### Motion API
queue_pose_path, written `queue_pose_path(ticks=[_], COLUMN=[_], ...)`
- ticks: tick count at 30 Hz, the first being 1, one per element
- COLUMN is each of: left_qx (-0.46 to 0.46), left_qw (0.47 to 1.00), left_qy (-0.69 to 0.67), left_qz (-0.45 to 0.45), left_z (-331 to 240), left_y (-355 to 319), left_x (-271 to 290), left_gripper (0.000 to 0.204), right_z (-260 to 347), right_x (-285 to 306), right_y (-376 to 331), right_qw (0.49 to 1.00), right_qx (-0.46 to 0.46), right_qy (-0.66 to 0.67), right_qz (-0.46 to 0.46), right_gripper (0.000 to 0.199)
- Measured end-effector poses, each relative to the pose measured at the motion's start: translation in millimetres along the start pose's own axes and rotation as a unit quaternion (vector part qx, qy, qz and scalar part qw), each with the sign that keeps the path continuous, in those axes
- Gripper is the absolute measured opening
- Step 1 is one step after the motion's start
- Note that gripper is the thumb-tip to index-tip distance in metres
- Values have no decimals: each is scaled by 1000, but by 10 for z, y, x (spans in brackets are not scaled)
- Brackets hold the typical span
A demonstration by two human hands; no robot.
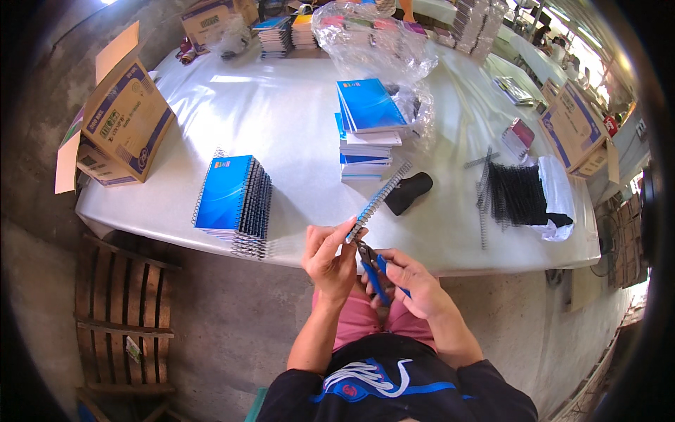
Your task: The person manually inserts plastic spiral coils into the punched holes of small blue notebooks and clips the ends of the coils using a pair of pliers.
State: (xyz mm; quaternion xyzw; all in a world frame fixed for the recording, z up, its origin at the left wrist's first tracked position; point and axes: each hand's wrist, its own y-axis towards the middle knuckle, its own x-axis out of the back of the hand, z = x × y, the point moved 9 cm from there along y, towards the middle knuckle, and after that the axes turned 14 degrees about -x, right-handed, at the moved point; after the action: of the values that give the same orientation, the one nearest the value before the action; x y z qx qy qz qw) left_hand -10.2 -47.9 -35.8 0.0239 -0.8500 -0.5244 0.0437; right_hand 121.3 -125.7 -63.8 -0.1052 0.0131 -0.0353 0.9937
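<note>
My left hand grips a spiral-bound notebook near its lower end, the coil edge turned up toward me. In my right hand is a pair of blue-handled pliers, their metal jaws at the near end of the coil, just beside my left fingers. Whether the jaws touch the wire I cannot tell. To the left stands a stack of blue notebooks with dark coils along their edges. Beyond my hands rises a pile of blue-covered books. A black cloth-like object lies just past the notebook.
Loose black spiral coils lie on a white wrapping at the right. Open cardboard boxes stand at the left and right. Clear plastic covers stacks at the back of the white-covered table. A slatted wooden bench stands lower left.
</note>
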Motion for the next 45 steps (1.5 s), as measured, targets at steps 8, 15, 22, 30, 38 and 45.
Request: queue_pose_path(ticks=[8,15,22,30,38,45], left_qx=[240,227,113,236,191,277], left_qw=[922,875,965,935,937,917], left_qy=[-219,-314,-19,184,80,-7], left_qz=[-208,-289,-235,-190,-282,-288], left_z=[396,303,95,1017,1247,1520], left_y=[-104,14,430,271,303,264], left_x=[259,607,1355,1955,1744,1637], left_gripper=[28,24,24,25,28,54], right_z=[-133,208,1098,1095,760,528], right_x=[689,452,-743,-1510,-1355,-1346], right_y=[-189,239,1160,2312,2457,2529], right_qw=[814,826,972,965,975,983], right_qx=[48,154,188,155,145,135], right_qy=[-526,-478,140,-209,-158,27], right_qz=[-241,-257,23,38,-62,-122], right_gripper=[47,60,57,43,46,25])
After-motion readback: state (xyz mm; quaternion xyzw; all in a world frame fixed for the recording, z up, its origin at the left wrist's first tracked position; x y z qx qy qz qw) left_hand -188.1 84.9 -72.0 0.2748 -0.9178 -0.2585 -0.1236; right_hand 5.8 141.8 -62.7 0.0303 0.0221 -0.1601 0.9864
